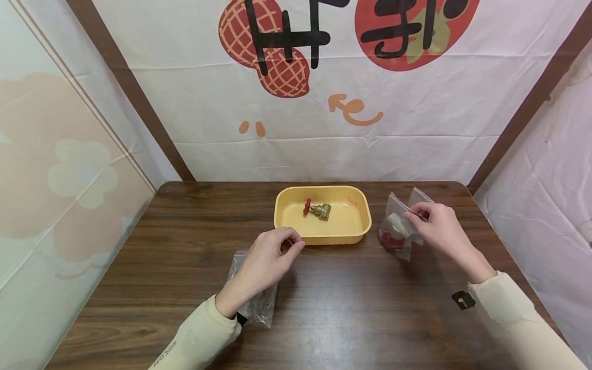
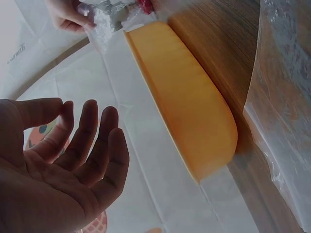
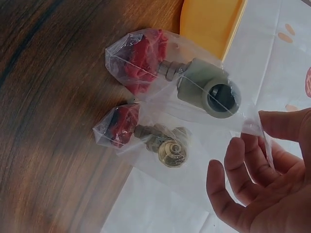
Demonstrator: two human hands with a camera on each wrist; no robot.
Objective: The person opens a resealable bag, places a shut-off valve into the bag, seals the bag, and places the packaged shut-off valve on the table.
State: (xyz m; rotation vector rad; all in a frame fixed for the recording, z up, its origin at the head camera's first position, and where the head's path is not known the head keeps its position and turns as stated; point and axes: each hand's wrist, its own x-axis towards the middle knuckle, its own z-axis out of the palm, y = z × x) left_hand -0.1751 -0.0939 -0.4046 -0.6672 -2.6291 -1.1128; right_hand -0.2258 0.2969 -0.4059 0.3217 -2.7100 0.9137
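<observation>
My right hand [image 1: 437,226] pinches clear zip bags [image 1: 407,253] by their top edges, to the right of the tray. Through the plastic in the right wrist view show a grey-green valve [image 3: 197,85] with a red handle and a smaller brass valve [image 3: 163,143], also red-handled. My left hand [image 1: 270,254] hovers near the front left corner of the yellow tray [image 1: 324,240], fingers loosely curled, thumb close to the index finger, holding nothing. Inside the tray lies a brass valve [image 1: 322,210] with a red handwheel.
Another clear plastic bag [image 1: 261,308] lies flat on the wooden table [image 1: 351,308], partly hidden under my left forearm. A white printed cloth [image 1: 314,159] hangs behind the table's far edge, and pale cloth walls [image 1: 541,169] stand on both sides.
</observation>
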